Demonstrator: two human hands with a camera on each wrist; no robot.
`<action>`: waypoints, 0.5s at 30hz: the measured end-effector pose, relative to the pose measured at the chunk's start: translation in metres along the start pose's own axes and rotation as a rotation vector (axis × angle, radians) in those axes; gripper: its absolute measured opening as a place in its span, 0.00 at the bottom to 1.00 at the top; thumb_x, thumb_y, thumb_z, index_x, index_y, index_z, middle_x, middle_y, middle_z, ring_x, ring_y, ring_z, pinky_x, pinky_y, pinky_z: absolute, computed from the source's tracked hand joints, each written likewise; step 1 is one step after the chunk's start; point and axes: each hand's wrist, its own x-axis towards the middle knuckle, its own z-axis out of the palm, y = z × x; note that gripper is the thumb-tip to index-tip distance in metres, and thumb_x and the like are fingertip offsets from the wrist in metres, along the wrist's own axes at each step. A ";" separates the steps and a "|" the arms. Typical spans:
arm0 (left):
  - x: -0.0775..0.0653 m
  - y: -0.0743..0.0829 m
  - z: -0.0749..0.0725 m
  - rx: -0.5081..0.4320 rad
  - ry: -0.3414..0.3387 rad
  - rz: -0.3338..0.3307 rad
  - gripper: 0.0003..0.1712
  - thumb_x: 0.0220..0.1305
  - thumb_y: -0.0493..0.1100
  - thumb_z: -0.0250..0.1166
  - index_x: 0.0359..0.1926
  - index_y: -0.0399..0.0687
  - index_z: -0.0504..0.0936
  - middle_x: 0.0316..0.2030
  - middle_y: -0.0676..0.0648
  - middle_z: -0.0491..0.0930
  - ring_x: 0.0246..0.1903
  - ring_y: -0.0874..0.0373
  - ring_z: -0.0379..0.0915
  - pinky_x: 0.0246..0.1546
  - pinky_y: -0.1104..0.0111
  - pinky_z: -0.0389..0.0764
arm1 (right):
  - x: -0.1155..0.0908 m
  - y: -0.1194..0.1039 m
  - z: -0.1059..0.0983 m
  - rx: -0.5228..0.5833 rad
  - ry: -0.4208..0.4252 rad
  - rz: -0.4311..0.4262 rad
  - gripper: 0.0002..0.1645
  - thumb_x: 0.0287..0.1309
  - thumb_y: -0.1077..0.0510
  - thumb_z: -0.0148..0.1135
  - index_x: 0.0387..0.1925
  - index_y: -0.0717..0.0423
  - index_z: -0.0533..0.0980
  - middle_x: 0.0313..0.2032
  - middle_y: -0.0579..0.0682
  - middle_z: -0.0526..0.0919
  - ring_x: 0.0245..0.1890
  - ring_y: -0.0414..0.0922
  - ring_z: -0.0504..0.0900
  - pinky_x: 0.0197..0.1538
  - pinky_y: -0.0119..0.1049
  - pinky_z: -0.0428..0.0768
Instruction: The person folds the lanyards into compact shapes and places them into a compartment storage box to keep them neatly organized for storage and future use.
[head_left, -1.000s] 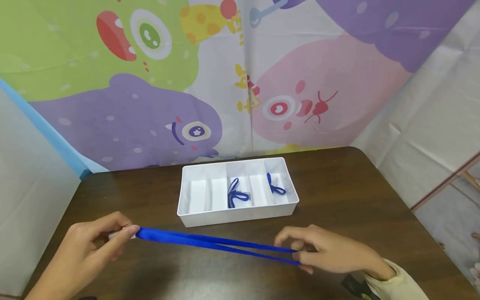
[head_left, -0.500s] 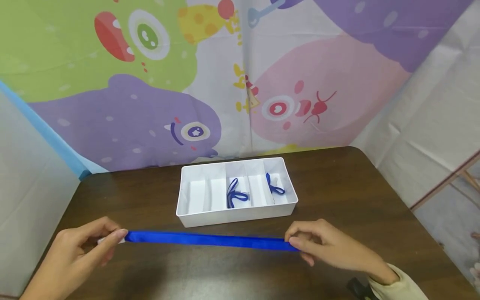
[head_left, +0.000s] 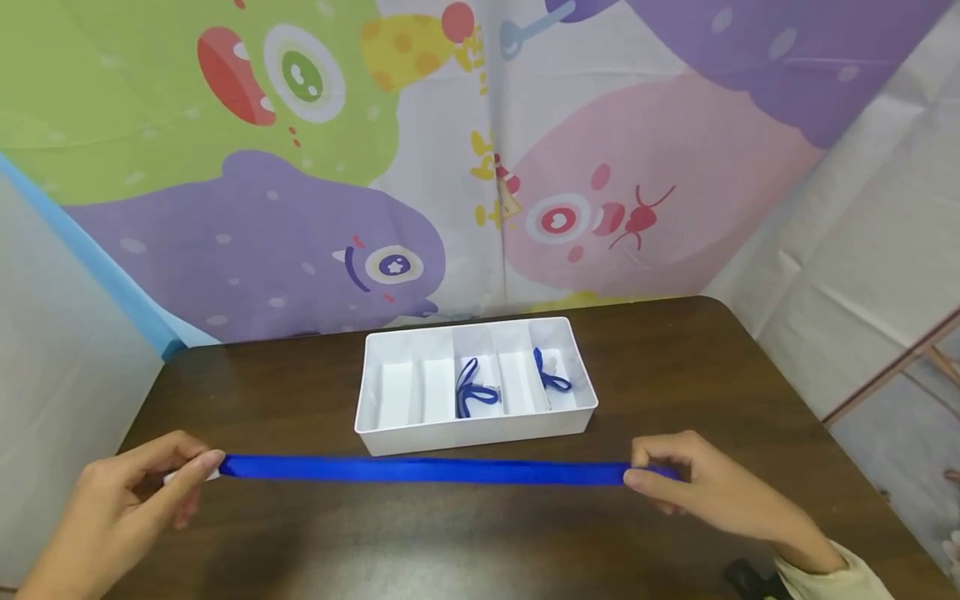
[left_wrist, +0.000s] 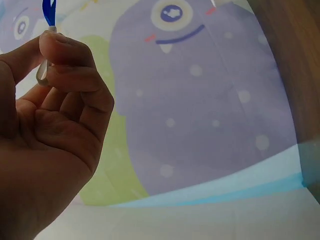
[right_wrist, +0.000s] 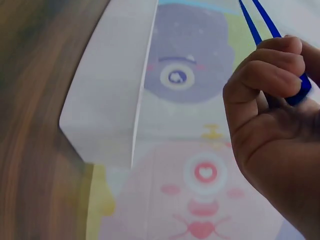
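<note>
A blue lanyard [head_left: 427, 470] is stretched nearly level between my two hands, over the table in front of the box. My left hand [head_left: 123, 508] pinches its white clip end [left_wrist: 44, 74] between thumb and fingers. At the other end, my right hand [head_left: 720, 487] grips the looped end of the strap, thumb against the curled forefinger. In the right wrist view the two strands of the lanyard [right_wrist: 267, 20] run apart up to the fingers. Behind it stands a white divided box [head_left: 472, 435], with a folded blue lanyard [head_left: 476, 392] in its middle compartment and another folded lanyard [head_left: 553, 379] in the rightmost one.
The box stands on a dark brown wooden table [head_left: 660, 367]. A cartoon-printed cloth [head_left: 465, 275] hangs behind the table's far edge, with pale sheets at both sides. A dark strap [head_left: 750, 579] shows near the right sleeve [head_left: 832, 575].
My hands have moved apart, left hand to the left and right hand to the right and slightly up. The lanyard's two strands, spread earlier, now lie together as one taut, flat band.
</note>
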 end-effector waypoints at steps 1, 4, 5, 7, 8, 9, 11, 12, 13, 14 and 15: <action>0.000 -0.001 -0.001 0.004 -0.001 -0.006 0.15 0.64 0.30 0.66 0.29 0.58 0.79 0.13 0.61 0.70 0.10 0.69 0.65 0.14 0.76 0.66 | -0.003 0.000 -0.003 0.003 0.017 0.005 0.16 0.70 0.69 0.53 0.28 0.48 0.71 0.16 0.49 0.70 0.15 0.35 0.66 0.13 0.30 0.64; 0.001 -0.002 -0.003 0.009 -0.013 -0.016 0.15 0.65 0.31 0.65 0.29 0.58 0.79 0.13 0.61 0.70 0.11 0.68 0.65 0.15 0.75 0.65 | -0.009 0.002 -0.012 0.016 0.065 0.002 0.17 0.69 0.72 0.51 0.29 0.49 0.72 0.18 0.50 0.73 0.15 0.40 0.69 0.14 0.31 0.68; 0.001 -0.001 -0.003 0.015 -0.020 -0.022 0.15 0.66 0.32 0.65 0.29 0.58 0.79 0.13 0.61 0.70 0.11 0.68 0.65 0.16 0.75 0.65 | -0.011 0.003 -0.014 0.020 0.078 -0.004 0.17 0.69 0.73 0.50 0.30 0.49 0.73 0.19 0.49 0.74 0.15 0.43 0.71 0.14 0.32 0.70; 0.001 -0.001 -0.003 0.014 -0.034 -0.024 0.14 0.66 0.32 0.65 0.29 0.58 0.79 0.13 0.61 0.70 0.11 0.68 0.66 0.16 0.74 0.65 | -0.013 0.006 -0.019 0.044 0.103 -0.032 0.18 0.68 0.75 0.49 0.32 0.51 0.75 0.22 0.50 0.77 0.17 0.46 0.73 0.16 0.34 0.72; 0.001 -0.001 -0.003 0.015 -0.040 -0.023 0.14 0.66 0.33 0.65 0.29 0.59 0.79 0.13 0.61 0.70 0.11 0.68 0.66 0.17 0.74 0.65 | -0.013 0.008 -0.020 0.073 0.109 -0.058 0.18 0.68 0.76 0.48 0.33 0.53 0.76 0.23 0.51 0.78 0.18 0.46 0.75 0.17 0.35 0.74; 0.001 0.000 -0.002 0.014 -0.045 -0.022 0.15 0.66 0.33 0.65 0.29 0.59 0.79 0.13 0.61 0.70 0.11 0.68 0.66 0.17 0.74 0.65 | -0.014 0.010 -0.022 0.099 0.111 -0.088 0.19 0.67 0.78 0.47 0.35 0.55 0.77 0.25 0.52 0.80 0.20 0.47 0.76 0.18 0.36 0.75; 0.001 0.001 -0.001 0.008 -0.059 -0.023 0.15 0.66 0.33 0.65 0.29 0.59 0.78 0.14 0.60 0.70 0.12 0.67 0.67 0.17 0.74 0.66 | -0.015 0.015 -0.026 0.166 0.100 -0.158 0.21 0.66 0.81 0.43 0.39 0.61 0.78 0.29 0.54 0.82 0.22 0.47 0.79 0.20 0.39 0.78; 0.000 0.001 -0.001 0.004 -0.066 -0.021 0.15 0.66 0.33 0.65 0.29 0.59 0.78 0.14 0.60 0.70 0.12 0.67 0.67 0.17 0.74 0.66 | -0.016 0.018 -0.027 0.199 0.090 -0.192 0.22 0.65 0.83 0.41 0.40 0.63 0.79 0.30 0.55 0.83 0.24 0.47 0.80 0.22 0.40 0.79; 0.000 0.001 0.000 0.000 -0.073 -0.020 0.15 0.66 0.33 0.65 0.29 0.59 0.78 0.14 0.60 0.71 0.12 0.67 0.67 0.17 0.75 0.67 | -0.016 0.021 -0.029 0.233 0.075 -0.225 0.23 0.64 0.84 0.40 0.42 0.66 0.78 0.32 0.57 0.84 0.25 0.47 0.81 0.23 0.41 0.80; 0.000 0.002 0.000 -0.003 -0.079 -0.020 0.15 0.66 0.33 0.65 0.28 0.59 0.78 0.14 0.60 0.71 0.12 0.67 0.67 0.17 0.75 0.67 | -0.017 0.022 -0.030 0.256 0.065 -0.242 0.24 0.63 0.85 0.38 0.43 0.67 0.78 0.33 0.58 0.85 0.27 0.47 0.82 0.24 0.41 0.80; 0.001 0.002 0.000 -0.007 -0.084 -0.020 0.15 0.66 0.33 0.65 0.28 0.59 0.78 0.14 0.60 0.71 0.12 0.67 0.67 0.17 0.74 0.67 | -0.018 0.024 -0.031 0.269 0.061 -0.251 0.25 0.62 0.86 0.37 0.44 0.68 0.78 0.34 0.58 0.85 0.27 0.48 0.83 0.25 0.42 0.81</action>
